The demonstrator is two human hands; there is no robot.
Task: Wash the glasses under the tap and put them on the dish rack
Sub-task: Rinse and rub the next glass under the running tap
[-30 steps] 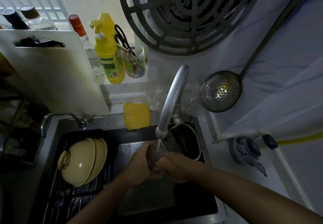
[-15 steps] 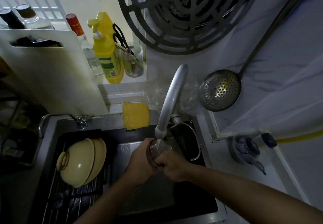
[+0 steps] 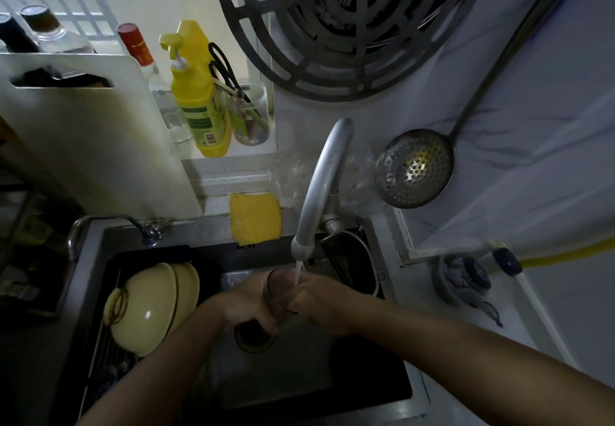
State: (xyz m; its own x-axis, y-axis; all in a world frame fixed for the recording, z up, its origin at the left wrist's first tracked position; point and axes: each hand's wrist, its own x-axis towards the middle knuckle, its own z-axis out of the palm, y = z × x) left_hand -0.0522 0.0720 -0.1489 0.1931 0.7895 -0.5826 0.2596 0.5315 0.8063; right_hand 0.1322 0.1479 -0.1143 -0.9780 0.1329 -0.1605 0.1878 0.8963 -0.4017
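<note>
Your sink is a dark basin with the worktop along its right rim and the dish rack filling its left part. On the rack two cream bowls stand on edge, close against the rack's back edge, so the open rack bars lie nearer you. A white cutting board leans on the wall behind the rack. A round metal grate hangs above the tap, and a perforated skimmer hangs to the tap's right. The tap arches forward over the basin's back edge, its spout just above your hands, water running. A yellow soap bottle stands on the ledge, a yellow cloth lies at the sink's back rim.

Your left hand is curled round the glass, gripping its side. Your right hand also clasps the glass from the right. The glass sits over the middle of the basin, directly under the stream, long axis tilted, mouth up toward the spout. The drain shows just below your left hand.
</note>
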